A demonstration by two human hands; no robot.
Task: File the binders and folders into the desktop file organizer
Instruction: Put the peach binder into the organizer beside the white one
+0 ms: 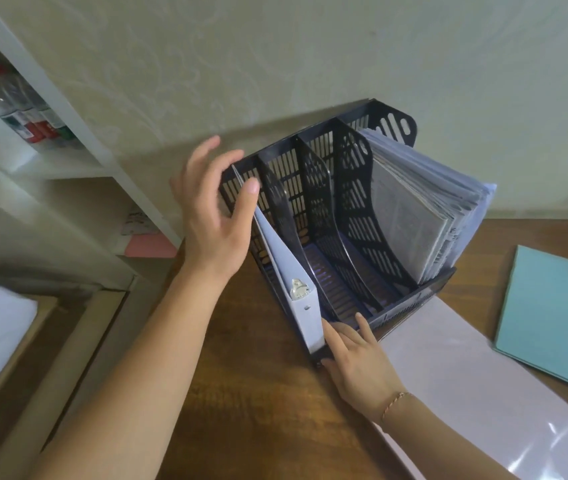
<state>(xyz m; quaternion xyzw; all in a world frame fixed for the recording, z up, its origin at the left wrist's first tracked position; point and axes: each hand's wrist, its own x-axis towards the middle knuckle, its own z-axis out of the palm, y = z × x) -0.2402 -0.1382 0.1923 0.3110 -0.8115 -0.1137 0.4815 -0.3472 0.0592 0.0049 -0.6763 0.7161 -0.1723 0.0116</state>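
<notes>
Seating the white ring binder (293, 271) in the leftmost slot of the black slotted plastic file organizer (410, 306): left hand (216, 216) spread open, thumb on its top edge; right hand (358, 358) open, fingertips at its spine. Two middle slots look empty. Next, probably: pick up the pale pink folder (476, 382) or teal folder (552, 313) from the brown wooden desk (258, 410).
</notes>
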